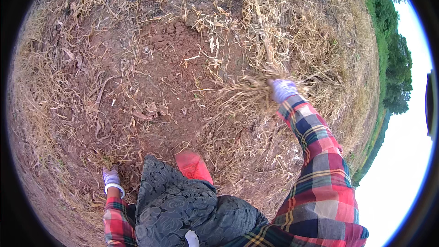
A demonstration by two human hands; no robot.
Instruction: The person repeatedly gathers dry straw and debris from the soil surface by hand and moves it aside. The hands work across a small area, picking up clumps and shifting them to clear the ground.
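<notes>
My right hand (283, 90), in a pale lavender glove, reaches out over the field to the right. It is closed around dry straw (252, 91), whose stalks fan out to its left and are blurred. My left hand (111, 175), gloved alike and with a white bangle (115, 188) at the wrist, is low at the lower left. Its fingers point down into a small patch of dry grass (104, 159). Whether they grip any of it is hidden.
Reddish-brown soil (171, 55) with scattered dry stalks and leaves lies before me. Thicker straw (301, 34) covers the upper right. A red shoe (194, 166) shows beside my dark patterned garment (181, 209). Green trees (396, 65) line the field's edge at the far right.
</notes>
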